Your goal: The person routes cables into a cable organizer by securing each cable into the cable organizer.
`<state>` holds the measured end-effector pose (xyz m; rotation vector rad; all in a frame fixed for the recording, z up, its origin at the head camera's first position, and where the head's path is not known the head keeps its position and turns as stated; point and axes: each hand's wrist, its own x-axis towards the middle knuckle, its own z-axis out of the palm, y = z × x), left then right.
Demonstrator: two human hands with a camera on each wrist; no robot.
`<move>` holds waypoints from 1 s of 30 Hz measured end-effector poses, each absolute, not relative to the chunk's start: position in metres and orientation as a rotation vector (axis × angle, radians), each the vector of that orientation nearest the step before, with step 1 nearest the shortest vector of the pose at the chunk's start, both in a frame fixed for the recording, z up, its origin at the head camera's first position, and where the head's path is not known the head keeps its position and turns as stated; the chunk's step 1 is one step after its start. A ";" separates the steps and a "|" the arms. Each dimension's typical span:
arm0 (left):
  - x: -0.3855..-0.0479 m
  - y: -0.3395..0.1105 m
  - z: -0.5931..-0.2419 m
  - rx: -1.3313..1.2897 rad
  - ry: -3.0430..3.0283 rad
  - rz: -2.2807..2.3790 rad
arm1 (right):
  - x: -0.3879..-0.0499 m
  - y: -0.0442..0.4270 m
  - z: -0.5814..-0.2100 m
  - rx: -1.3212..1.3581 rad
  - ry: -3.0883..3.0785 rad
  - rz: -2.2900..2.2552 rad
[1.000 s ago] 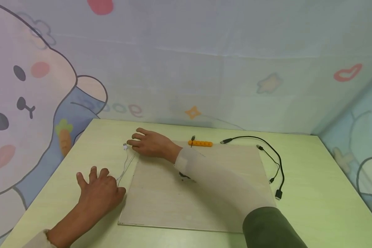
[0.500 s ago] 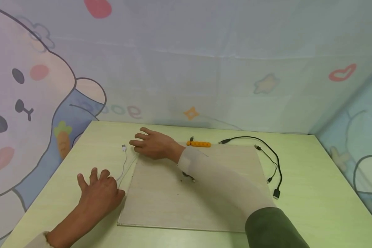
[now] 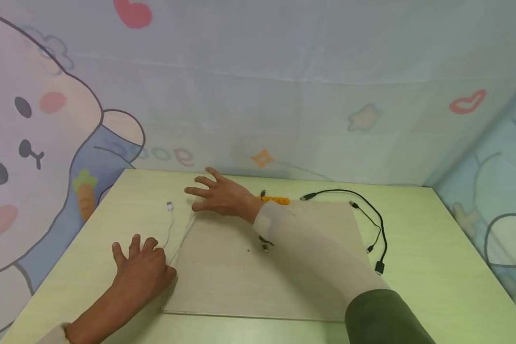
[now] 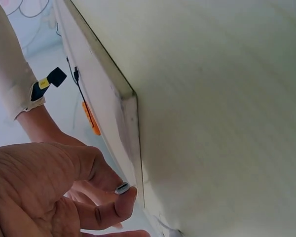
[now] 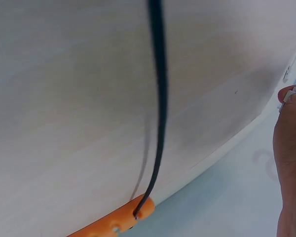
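Observation:
My left hand [image 3: 143,270] pinches a small white cable connector [image 4: 122,187] between thumb and index finger, its open end showing in the left wrist view. My right hand [image 3: 225,193] is above the board's far left corner, fingers spread in the head view. In the right wrist view its thumb and a finger pinch a white plug [image 5: 291,95]. A white cable [image 3: 185,239] runs between the two hands. To their left lies a white USB plug [image 3: 169,206] on a thin white cord leading toward my left hand. An orange cable holder [image 3: 279,200] has a black cable [image 5: 160,98] in its end slot.
A pale wooden board [image 3: 223,291] lies on the light table [image 3: 447,286]. A long black cable [image 3: 371,203] curves at the right, with a shorter black cable [image 3: 376,224] inside it. A printed cloth [image 3: 258,86] hangs behind. My right forearm crosses the board.
My right hand has moved a little right and away from me, with its fingers spreading. The white cable now stretches along the board's left edge. My left hand has barely moved.

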<state>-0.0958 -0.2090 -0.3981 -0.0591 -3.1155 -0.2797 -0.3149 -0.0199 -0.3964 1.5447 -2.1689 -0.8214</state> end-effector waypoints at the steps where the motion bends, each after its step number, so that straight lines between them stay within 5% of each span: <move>1: -0.096 -0.208 -0.398 -0.057 -3.121 -0.277 | -0.315 -0.019 -0.396 1.541 -2.170 -0.826; 30: -0.095 -0.183 -0.396 -0.112 -3.136 -0.298 | -0.314 0.012 -0.397 1.537 -2.168 -0.725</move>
